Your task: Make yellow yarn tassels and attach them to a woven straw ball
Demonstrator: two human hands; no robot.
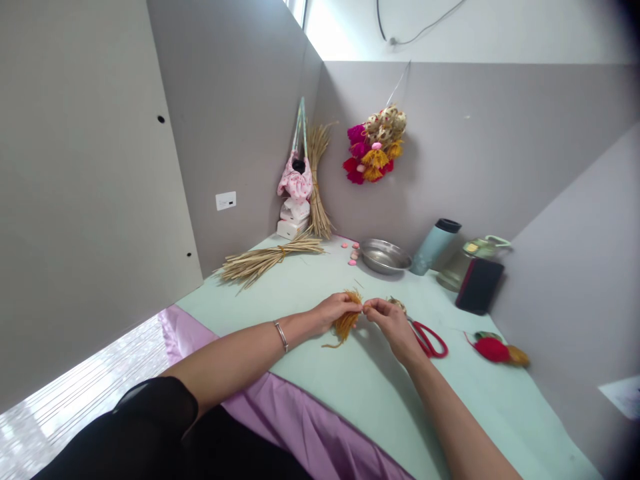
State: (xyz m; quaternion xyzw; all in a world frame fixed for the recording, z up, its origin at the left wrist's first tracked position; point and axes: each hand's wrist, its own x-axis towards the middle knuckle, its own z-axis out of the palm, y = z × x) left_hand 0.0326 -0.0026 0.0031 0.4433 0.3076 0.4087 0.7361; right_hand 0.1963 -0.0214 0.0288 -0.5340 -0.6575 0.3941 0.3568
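A bundle of mustard-yellow yarn (346, 327), with loose strands at both ends, is held just above the green tabletop. My left hand (331, 312) is closed around its middle, thumb on top. Close beside it, my right hand (394, 328) has thumb and forefinger pinched together near the left fingertips. Whatever is in that pinch is too small to make out. Behind the right hand lies a pair of scissors (433, 340) with red handles, its blades partly hidden. A small woven straw ball (399, 305) sits by the scissors, partly covered by the hand.
Straw bundles lie (273, 259) and stand (319, 180) at the back left. Farther back are a metal bowl (385, 256), pink pieces (353, 263), a blue tumbler (435, 247), a green bottle (455, 270) and a phone (480, 287). Yarn (495, 350) lies right. Tasselled balls (377, 147) hang above.
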